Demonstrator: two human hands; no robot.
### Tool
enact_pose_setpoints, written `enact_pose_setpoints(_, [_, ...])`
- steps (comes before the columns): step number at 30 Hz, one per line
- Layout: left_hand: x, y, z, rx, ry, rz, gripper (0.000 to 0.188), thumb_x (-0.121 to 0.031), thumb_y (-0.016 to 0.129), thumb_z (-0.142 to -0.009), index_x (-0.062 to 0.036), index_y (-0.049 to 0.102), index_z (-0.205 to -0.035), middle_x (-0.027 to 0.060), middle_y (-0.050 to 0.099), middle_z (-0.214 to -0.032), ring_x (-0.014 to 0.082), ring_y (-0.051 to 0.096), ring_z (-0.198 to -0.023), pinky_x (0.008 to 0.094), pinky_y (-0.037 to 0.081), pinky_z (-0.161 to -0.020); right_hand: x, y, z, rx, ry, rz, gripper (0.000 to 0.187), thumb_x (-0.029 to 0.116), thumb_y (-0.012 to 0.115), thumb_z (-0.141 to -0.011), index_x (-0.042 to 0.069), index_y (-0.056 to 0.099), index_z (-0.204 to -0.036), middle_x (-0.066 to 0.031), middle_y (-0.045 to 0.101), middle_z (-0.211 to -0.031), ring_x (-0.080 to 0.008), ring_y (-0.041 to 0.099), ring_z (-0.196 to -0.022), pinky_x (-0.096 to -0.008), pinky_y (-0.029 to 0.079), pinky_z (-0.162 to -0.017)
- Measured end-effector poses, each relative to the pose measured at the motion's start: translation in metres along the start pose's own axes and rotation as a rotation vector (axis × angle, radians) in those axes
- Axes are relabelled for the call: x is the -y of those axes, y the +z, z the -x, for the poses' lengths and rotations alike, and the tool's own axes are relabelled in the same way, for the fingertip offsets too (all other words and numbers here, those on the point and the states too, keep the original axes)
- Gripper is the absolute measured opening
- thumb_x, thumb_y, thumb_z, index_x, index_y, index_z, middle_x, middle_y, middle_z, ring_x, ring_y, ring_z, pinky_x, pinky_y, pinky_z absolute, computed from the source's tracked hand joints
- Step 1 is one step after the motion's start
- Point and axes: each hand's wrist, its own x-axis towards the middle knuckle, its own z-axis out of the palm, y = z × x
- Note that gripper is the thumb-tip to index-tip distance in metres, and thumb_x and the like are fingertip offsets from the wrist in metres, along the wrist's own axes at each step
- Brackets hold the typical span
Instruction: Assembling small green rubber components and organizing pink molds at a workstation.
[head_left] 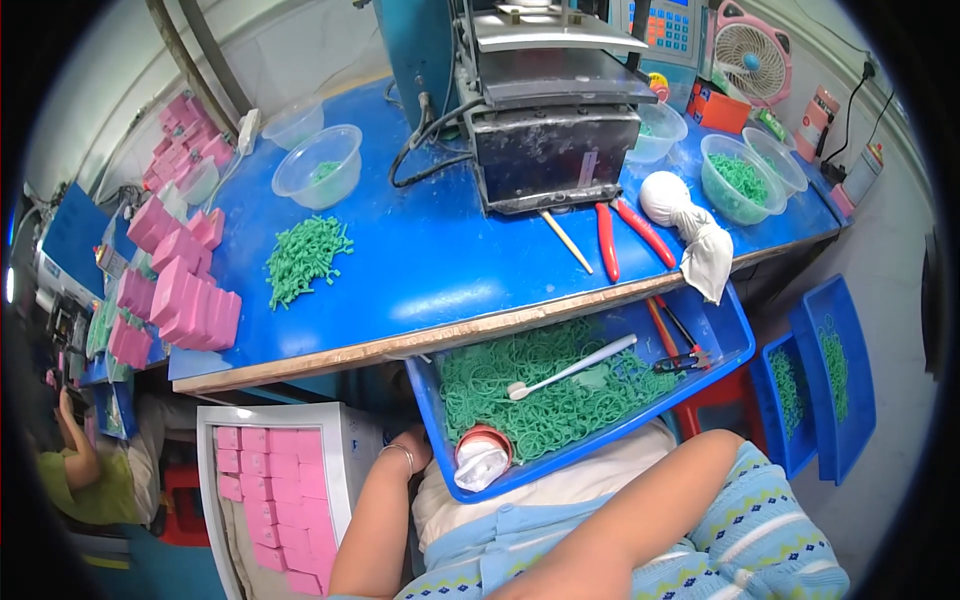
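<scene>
My left hand (408, 446), with a bracelet at the wrist, is at the left wall of a blue tray (740, 335). Its fingers are mostly hidden beside the tray, so their grip does not show. My right forearm (640, 510) crosses the lower middle from a bent elbow and leaves at the bottom edge; the hand is out of view. Tangled green rubbery strips and loops (560, 400) fill much of the tray. On them lie a white-handled toothbrush (570, 368), nippers (683, 360) and a reddish round cup (484, 457) with crumpled white material inside.
On the blue table (420, 270) stand a dark metal press (555, 150), a heap of green pieces (305, 255), red-handled pliers (608, 245), a white cloth bundle (690, 225) and pink blocks (190, 300). A white-edged bin (340, 450) holds pink blocks. Blue trays (850, 400) stand right. Another person (85, 470) sits far left.
</scene>
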Motion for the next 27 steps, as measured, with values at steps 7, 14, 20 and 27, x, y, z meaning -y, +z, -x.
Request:
enact_pose_setpoints(7, [0.027,0.018,-0.020,-0.049,-0.029,-0.031,0.033,-0.025,0.051,-0.086,-0.0042,0.061,-0.111,0.0211,0.057,-0.117,0.0326,0.055,-0.108,0.0348,0.044,-0.092,-0.007,0.002,-0.002,0.010,0.120,0.015,0.028,0.007,0.054,-0.086,-0.002,0.058,-0.113,-0.0073,0.057,-0.092,-0.0150,0.054,-0.081,-0.0250,0.041,-0.066])
enact_pose_setpoints(14, [0.008,0.001,0.000,-0.100,-0.035,-0.035,0.037,-0.027,0.054,-0.085,-0.0028,0.059,-0.112,0.0228,0.057,-0.115,0.0349,0.055,-0.107,0.0360,0.044,-0.090,-0.020,0.010,-0.007,-0.013,0.028,-0.007,0.031,0.005,0.055,-0.084,-0.001,0.059,-0.114,-0.0077,0.058,-0.090,-0.0167,0.054,-0.078,-0.0259,0.042,-0.065])
enact_pose_setpoints(20, [0.008,0.002,0.002,-0.106,-0.031,-0.009,0.037,-0.028,0.054,-0.085,-0.0027,0.060,-0.111,0.0226,0.058,-0.115,0.0345,0.055,-0.107,0.0359,0.045,-0.090,-0.024,0.007,-0.005,0.015,-0.014,0.007,0.029,0.005,0.055,-0.084,0.000,0.059,-0.113,-0.0088,0.058,-0.091,-0.0178,0.055,-0.078,-0.0268,0.043,-0.065])
enact_pose_setpoints(27, [0.022,0.010,-0.008,-0.082,0.019,0.036,0.036,-0.026,0.053,-0.085,-0.0029,0.060,-0.112,0.0216,0.057,-0.116,0.0324,0.055,-0.108,0.0355,0.044,-0.090,-0.019,0.002,-0.001,0.009,0.023,0.045,0.026,0.006,0.057,-0.084,0.000,0.060,-0.109,-0.0079,0.058,-0.089,-0.0172,0.055,-0.076,-0.0271,0.043,-0.064])
